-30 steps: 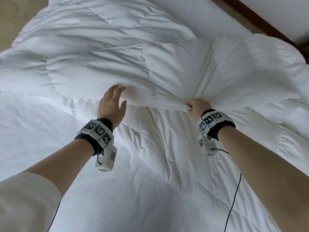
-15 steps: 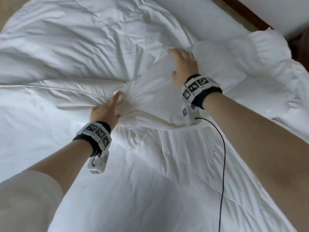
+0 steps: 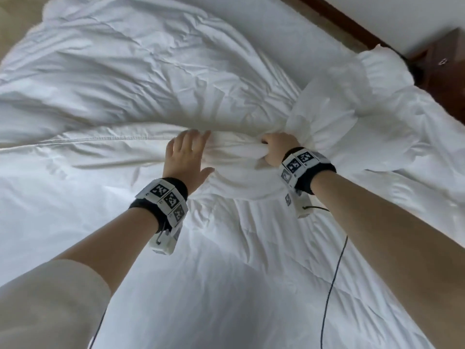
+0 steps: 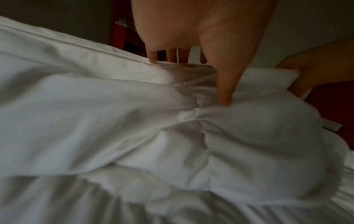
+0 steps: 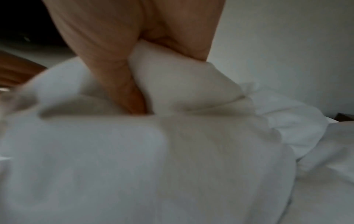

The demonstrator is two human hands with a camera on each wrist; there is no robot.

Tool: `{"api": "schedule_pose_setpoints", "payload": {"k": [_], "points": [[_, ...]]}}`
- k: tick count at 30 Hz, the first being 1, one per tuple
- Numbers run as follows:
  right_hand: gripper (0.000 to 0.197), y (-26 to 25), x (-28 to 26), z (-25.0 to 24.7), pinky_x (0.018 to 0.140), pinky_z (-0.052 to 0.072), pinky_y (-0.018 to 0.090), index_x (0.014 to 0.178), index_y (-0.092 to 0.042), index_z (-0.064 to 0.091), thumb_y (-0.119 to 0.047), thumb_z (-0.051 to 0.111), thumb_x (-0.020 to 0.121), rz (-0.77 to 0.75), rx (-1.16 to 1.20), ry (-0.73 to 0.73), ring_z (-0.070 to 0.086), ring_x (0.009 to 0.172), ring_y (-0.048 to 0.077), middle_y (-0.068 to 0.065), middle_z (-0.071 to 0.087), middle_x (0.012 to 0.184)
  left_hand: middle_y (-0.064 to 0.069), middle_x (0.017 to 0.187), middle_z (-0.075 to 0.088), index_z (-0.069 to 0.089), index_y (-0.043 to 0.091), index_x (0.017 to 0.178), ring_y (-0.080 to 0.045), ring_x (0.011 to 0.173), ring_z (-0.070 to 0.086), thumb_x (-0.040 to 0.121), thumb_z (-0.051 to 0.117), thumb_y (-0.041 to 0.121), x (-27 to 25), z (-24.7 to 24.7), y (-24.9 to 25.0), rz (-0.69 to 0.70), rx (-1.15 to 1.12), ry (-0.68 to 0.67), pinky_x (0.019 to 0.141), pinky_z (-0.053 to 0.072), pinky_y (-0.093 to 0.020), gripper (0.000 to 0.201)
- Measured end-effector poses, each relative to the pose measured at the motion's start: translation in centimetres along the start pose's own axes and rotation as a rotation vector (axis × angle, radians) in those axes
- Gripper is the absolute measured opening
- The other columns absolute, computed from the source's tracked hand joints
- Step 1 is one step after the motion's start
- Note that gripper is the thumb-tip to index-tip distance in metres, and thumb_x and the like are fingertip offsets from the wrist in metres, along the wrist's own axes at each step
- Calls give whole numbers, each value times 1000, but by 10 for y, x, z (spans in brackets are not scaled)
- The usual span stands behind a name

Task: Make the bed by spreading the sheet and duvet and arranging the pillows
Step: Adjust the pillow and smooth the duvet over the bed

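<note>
Gripping a bunched fold of the white duvet (image 3: 156,79), the right hand (image 3: 275,152) has its fingers curled tight around the fabric at mid-bed. Just beside it, the left hand (image 3: 186,157) lies flat with fingers straight, apparently pressing the duvet's stitched edge. The rumpled duvet covers the bed (image 3: 289,23).

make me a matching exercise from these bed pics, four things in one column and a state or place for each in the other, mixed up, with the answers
Things
1. left hand
2. right hand
3. puffy white quilted duvet
4. dark brown wooden bedside cabinet

States or places
A. rumpled and bunched across the bed
B. stands past the far right corner of the bed
C. fingers spread flat on the fabric
D. fist closed in a grip on a bunched fold

Pairs: 1-C, 2-D, 3-A, 4-B
</note>
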State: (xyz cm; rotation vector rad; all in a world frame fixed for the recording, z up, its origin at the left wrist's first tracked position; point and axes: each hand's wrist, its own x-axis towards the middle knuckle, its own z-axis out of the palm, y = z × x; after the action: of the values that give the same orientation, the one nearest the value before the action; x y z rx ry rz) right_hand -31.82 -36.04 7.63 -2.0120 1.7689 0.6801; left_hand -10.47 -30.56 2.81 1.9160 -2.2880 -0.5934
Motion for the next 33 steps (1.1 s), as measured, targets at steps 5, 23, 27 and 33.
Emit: {"api": "schedule_pose_setpoints", "payload": {"k": [5,23,27,33], "points": [[45,19,-73,33,92,45,37,121,-13,50,-19,65,79,-82,83,-110,54,106,30,11,50,119,2,132,50,29,30,142,-21,131,40,86,56,26,5,1,61,261,196,-186,116,5,-52,62],[25,198,-170,29,104,26,39,112,-18,57,-23,49,90,555,-488,-136,49,113,24,3,59,108,-2,93,61,64,17,112,-25,95,59,85,48,6,-43,-15,86,301,-3,-232,92,36,-34,34],[28,218,-242,99,98,39,38,119,-13,57,-14,46,94,688,-123,-266,55,114,24,4,60,120,-2,110,53,51,28,126,-25,111,53,90,44,14,-44,6,133,295,213,-406,96,35,-37,40],[52,178,-290,220,104,40,43,128,-8,53,-33,65,84,481,252,-482,50,123,34,16,54,132,-7,122,53,48,20,129,-26,114,51,80,69,25,-73,54,165,325,277,-835,99,41,-34,54]]}}
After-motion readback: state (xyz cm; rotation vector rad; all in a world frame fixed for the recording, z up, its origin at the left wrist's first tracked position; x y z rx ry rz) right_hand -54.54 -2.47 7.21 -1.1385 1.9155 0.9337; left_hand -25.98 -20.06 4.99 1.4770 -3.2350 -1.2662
